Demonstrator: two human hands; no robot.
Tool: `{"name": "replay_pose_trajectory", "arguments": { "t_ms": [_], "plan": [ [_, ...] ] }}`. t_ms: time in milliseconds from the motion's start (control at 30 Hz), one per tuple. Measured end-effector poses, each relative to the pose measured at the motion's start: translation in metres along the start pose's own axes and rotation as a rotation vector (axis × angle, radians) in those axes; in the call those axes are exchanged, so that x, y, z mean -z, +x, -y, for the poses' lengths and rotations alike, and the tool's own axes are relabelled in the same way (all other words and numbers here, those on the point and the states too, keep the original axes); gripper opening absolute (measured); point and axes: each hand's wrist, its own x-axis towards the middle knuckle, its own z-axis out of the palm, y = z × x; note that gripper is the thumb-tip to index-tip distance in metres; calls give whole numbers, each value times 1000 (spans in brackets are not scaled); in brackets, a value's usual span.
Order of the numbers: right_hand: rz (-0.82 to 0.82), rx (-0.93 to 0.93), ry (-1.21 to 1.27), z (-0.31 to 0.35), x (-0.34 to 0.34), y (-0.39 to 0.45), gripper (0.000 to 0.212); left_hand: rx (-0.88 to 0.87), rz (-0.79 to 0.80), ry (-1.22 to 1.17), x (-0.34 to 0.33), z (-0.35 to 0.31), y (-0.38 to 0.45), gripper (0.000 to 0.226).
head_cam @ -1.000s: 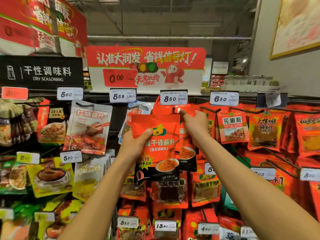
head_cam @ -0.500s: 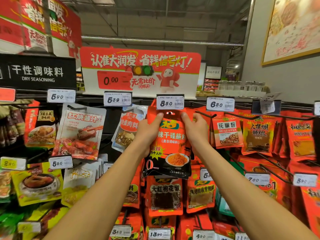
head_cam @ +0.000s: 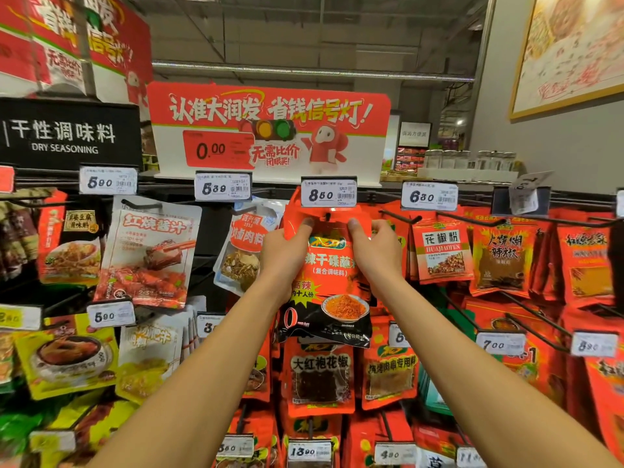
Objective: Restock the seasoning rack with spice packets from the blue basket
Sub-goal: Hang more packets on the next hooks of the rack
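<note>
Both hands, left hand (head_cam: pixel 287 246) and right hand (head_cam: pixel 378 246), pinch the top corners of the red dipping-spice packet (head_cam: pixel 329 282), its hang hole at the peg hook (head_cam: pixel 327 216) under the 8.50 price tag (head_cam: pixel 328 194). Keep the top edge level, then slide it fully back.

1. The spice packet (head_cam: pixel 329 282) is orange-red with a black lower band and a picture of a bowl of red powder.
2. It hangs upright at the rack (head_cam: pixel 472 201) hook under the 8.50 tag, pinched at both top corners.
</note>
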Motion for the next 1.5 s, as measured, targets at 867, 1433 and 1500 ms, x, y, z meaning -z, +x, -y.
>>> {"name": "replay_pose_trajectory", "arguments": {
  "t_ms": [867, 1433, 1500],
  "plan": [
    [214, 123, -425, -45, -59, 22, 89, -85, 233, 530, -15, 76, 54, 98],
    [393, 154, -240, -51, -22, 12, 78, -230, 100, 571, 11, 57, 40, 69],
    [307, 200, -164, -52, -7, 7, 59, -257, 80, 544, 18, 51, 31, 56]
  ]
}}
